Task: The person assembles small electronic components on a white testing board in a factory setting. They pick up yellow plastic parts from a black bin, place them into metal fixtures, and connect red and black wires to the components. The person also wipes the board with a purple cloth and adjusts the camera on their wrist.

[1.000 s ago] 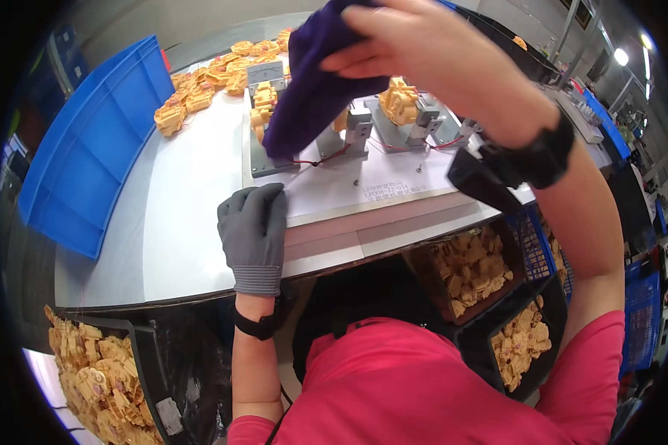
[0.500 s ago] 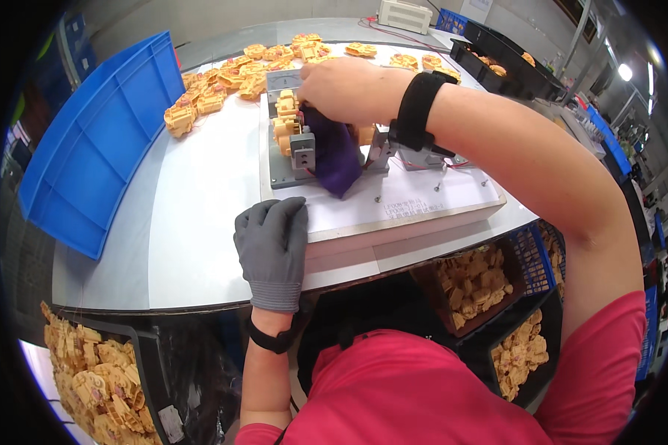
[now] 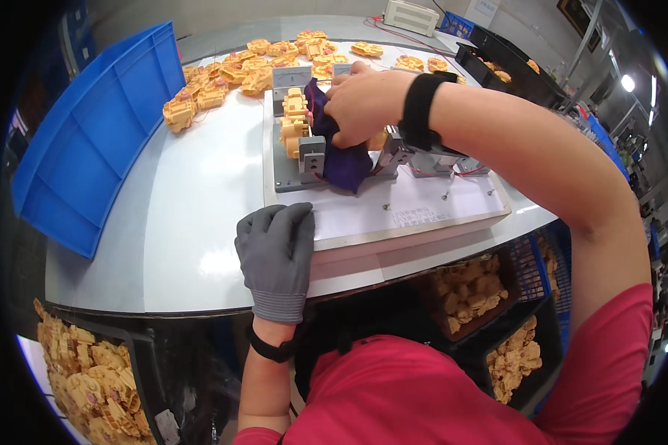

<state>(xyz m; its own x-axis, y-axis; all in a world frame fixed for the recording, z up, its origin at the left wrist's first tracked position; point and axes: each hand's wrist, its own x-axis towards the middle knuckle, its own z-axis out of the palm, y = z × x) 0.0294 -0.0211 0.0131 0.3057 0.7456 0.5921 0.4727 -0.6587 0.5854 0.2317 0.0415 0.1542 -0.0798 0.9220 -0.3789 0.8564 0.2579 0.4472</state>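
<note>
The bare right hand [image 3: 369, 106] is closed on a dark purple soft cloth [image 3: 349, 170], beside a yellow moulded plastic part [image 3: 293, 126] on a grey metal fixture [image 3: 286, 175]. Apart from it, the grey-gloved left hand [image 3: 276, 245], fingers bent, is at the left corner of a thick white board [image 3: 343, 228]; whether it grips, I cannot tell.

A wide open lane is found on the surface [image 3: 193, 189] between the blue bin [image 3: 100, 141] and the white board [image 3: 341, 231]. Above the board, passage is blocked by metal stands [image 3: 312, 157] and the right hand [image 3: 365, 105] and forearm [image 3: 527, 137]. The far side is crowded by yellow parts [image 3: 257, 78]; the board's near left corner is occupied by the left hand [image 3: 278, 241].
</note>
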